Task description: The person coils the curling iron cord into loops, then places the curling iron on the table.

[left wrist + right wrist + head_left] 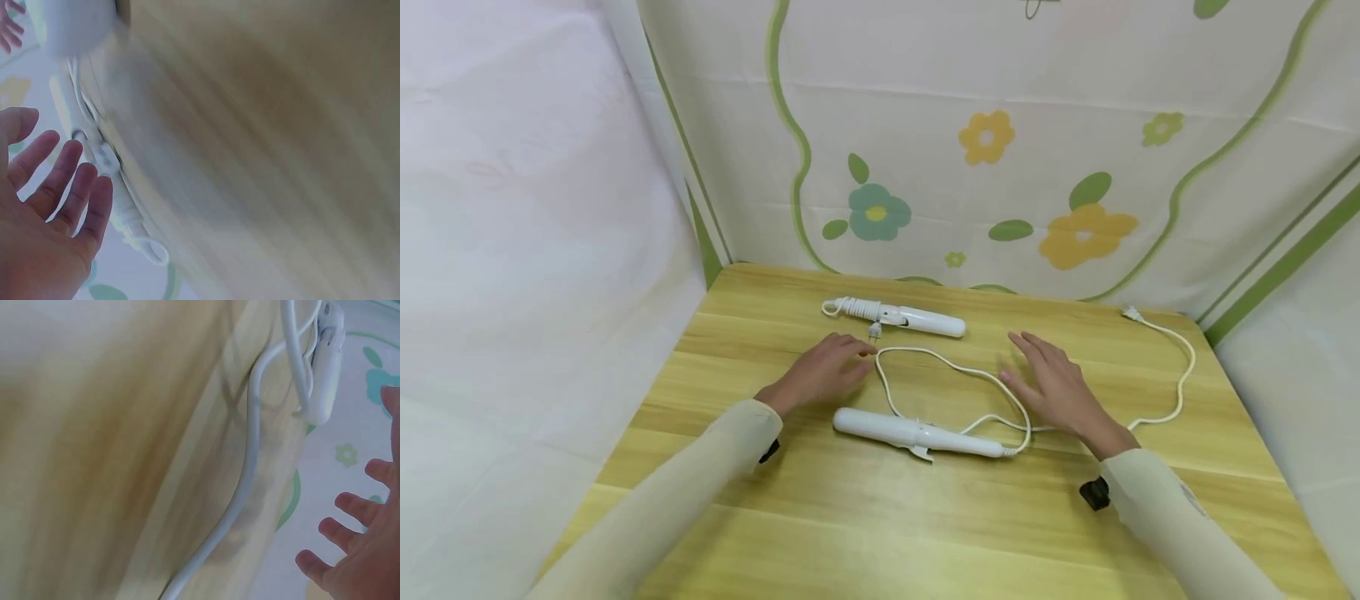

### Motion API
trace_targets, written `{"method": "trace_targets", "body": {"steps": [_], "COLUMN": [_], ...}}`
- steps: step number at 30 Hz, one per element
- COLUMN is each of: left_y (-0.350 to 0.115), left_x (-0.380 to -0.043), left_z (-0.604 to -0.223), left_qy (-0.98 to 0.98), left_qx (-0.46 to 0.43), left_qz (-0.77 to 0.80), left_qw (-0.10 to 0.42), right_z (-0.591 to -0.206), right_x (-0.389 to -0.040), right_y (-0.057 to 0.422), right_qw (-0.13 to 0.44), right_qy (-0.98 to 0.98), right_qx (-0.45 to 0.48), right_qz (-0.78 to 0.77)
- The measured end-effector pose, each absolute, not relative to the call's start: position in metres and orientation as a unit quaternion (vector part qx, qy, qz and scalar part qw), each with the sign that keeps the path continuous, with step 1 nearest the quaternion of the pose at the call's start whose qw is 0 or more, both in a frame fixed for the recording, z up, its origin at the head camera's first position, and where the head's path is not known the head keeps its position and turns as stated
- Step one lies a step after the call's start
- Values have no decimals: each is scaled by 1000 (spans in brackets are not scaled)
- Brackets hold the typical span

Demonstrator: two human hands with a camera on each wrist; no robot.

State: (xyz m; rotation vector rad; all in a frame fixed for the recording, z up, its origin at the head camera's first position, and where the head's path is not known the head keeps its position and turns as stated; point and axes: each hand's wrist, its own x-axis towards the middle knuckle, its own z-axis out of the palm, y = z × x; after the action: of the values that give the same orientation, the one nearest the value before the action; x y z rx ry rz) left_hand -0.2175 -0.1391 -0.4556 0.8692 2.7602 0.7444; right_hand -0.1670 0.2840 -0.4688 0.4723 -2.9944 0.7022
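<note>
A white curling iron (880, 427) with a small lever lies across the table, its power cord (1182, 379) looping up behind it and running off to the right. Behind it lies a second white curling iron (932, 322), its cord (861, 308) wound round one end and the plug (875, 331) hanging out toward me. My left hand (826, 369), fingers relaxed and holding nothing, hovers left of the cord loop. In the left wrist view that hand (56, 212) has its fingers spread. On the right, my right hand (1060, 392) holds nothing, fingers extended beside the loop.
The wood-grain table (880, 533) ends at a white curtain (925, 167) printed with flowers and a green wavy line. Pale fabric (535, 275) hangs on the left. The loose cord's plug (1131, 313) lies near the table's back right edge.
</note>
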Motion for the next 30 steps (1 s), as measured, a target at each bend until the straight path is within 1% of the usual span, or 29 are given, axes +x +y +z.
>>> {"method": "trace_targets", "body": {"steps": [8, 10, 13, 18, 21, 30], "left_y": [-138, -138, -137, -135, -135, -134], "left_x": [-189, -183, -175, -166, -162, -154], "left_z": [-457, -458, -459, -462, -463, -476], "left_qy": [897, 891, 888, 889, 889, 879], "left_qx": [320, 326, 332, 341, 349, 372], "left_qz": [282, 290, 293, 280, 273, 275], "left_qw": [117, 124, 126, 119, 114, 116], "right_z": [-460, -459, -459, -465, -471, -485], "right_x": [-138, -129, -117, -100, -93, -80], "right_y": [276, 274, 271, 265, 264, 261], "right_qw": [12, 18, 42, 110, 140, 150], "right_qy": [-950, -945, -940, -929, -922, -911], "right_qx": [182, 191, 208, 247, 268, 289], "right_qz": [255, 264, 268, 250, 243, 255]}}
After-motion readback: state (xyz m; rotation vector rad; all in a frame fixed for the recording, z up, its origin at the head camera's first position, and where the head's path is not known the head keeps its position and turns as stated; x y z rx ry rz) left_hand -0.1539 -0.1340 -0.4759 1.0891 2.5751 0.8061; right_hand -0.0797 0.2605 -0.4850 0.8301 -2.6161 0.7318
